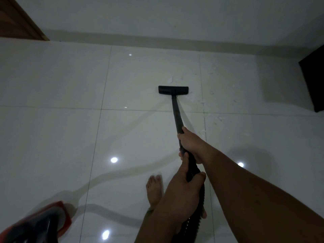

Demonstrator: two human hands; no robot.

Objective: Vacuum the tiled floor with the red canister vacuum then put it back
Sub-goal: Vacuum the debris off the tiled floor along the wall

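While both my hands grip black wand (176, 111), right hand (188, 142) above left hand (185, 181); nozzle (173, 89) flat on tiled floor (70, 137), paper scraps (213, 92) just beside nozzle.

We are in a room of a home. The floor (61, 76) is laid with large glossy white tiles that reflect ceiling lights. A plain white wall (157, 14) meets it at a skirting strip (140, 36). A wooden door (15, 20) stands at the far left corner. A bare foot (154, 188) rests on the tiles.

Vacuum nozzle (173, 89), canister (37, 223) on tiled floor (57, 137)
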